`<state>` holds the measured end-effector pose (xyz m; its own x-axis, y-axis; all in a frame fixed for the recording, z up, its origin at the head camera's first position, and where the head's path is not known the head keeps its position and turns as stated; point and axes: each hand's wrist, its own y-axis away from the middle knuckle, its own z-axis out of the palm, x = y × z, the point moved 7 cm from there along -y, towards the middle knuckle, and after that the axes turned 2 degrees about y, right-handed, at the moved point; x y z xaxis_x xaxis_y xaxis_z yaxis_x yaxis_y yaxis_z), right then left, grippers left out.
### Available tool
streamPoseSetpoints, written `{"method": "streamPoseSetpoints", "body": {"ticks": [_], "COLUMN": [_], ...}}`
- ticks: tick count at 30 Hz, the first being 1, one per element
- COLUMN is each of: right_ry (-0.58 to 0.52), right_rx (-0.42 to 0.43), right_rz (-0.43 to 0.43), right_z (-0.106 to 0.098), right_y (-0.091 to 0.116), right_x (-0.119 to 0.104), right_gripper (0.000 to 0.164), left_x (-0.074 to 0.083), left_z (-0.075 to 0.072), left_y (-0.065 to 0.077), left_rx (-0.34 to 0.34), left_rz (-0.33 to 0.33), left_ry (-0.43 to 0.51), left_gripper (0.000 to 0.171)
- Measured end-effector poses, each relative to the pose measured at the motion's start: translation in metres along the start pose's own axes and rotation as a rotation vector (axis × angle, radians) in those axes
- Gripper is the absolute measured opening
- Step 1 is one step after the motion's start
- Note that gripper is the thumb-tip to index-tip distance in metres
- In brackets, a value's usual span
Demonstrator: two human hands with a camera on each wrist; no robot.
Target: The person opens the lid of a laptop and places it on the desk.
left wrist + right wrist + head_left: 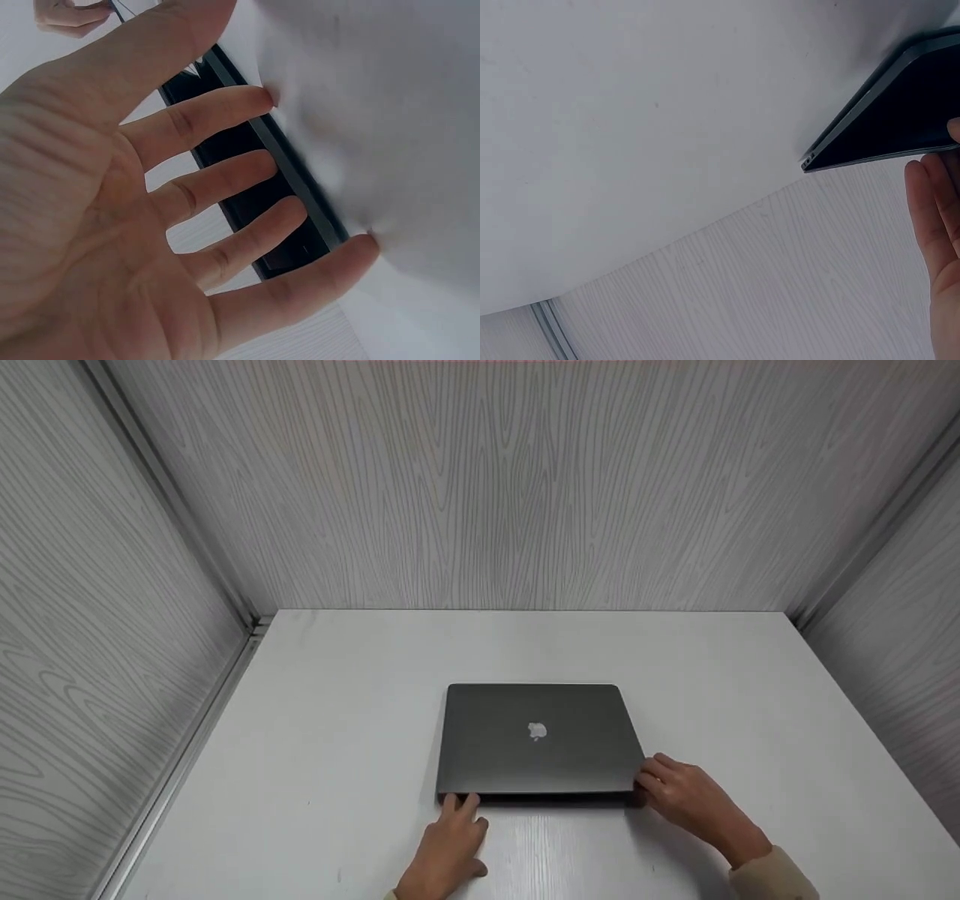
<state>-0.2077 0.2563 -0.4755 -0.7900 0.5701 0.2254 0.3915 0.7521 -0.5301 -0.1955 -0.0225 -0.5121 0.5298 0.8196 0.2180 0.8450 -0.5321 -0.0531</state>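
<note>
Head view puts the dark grey, flat, rectangular, metal-looking laptop (487, 750), a pale apple-shaped logo (537, 731) on its lid, on the near middle part of the white, smooth-topped counter (337, 697). Its lid stands slightly raised; a dark gap shows along the front, and your right wrist view shows lid and base (868, 98) meeting at the narrow far corner. Your right hand (686, 802) is at the front right corner and appears to pinch the lid's edge, its fingers close together on the outer face; part of it falls outside the wrist view. Your left hand (446, 844) holds nothing: its fingers spread across the front left opening. How firmly they press, you cannot tell from here.

Expect a stiff, fairly weighty slab with smooth faces that could slip, and a fragile screen. Your safest hold on the lid is likely its front rim, near the middle; pulling at one corner could twist it. Steady the base by its edges.

Farther out, grey wood-grain panels (480, 487) enclose the counter, and a beige sleeve (772, 874) covers your right wrist.
</note>
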Motion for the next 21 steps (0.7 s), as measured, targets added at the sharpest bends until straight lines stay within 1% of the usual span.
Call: {"method": "streamPoseSetpoints", "body": {"ticks": [1, 2, 5, 6, 15, 21], "right_ry": [0.005, 0.013, 0.04, 0.05, 0.03, 0.02], "right_rx": [0.011, 0.022, 0.055, 0.063, 0.114, 0.134], "right_rz": [0.005, 0.01, 0.025, 0.029, 0.058, 0.056], "right_z": [-0.001, -0.003, -0.007, -0.008, -0.015, -0.019], "right_y": [-0.001, -0.002, -0.003, -0.003, -0.006, -0.009], "right_x": [0.001, 0.001, 0.003, 0.003, 0.009, 0.012], "right_gripper": [0.003, 0.01, 0.042, 0.049, 0.046, 0.043], "left_x": [0.0, 0.0, 0.001, 0.001, 0.001, 0.0], "left_z": [0.0, 0.001, 0.002, 0.003, 0.002, 0.0], "left_y": [0.0, -0.001, -0.002, -0.002, -0.002, -0.001], "left_rx": [-0.005, -0.01, -0.019, -0.018, 0.009, 0.021], "left_rz": [-0.004, -0.009, -0.016, -0.016, 0.003, 0.002], "left_ry": [-0.003, -0.005, -0.011, -0.01, -0.013, -0.016], "left_gripper": [0.045, 0.046, 0.049, 0.049, 0.051, 0.05]}}
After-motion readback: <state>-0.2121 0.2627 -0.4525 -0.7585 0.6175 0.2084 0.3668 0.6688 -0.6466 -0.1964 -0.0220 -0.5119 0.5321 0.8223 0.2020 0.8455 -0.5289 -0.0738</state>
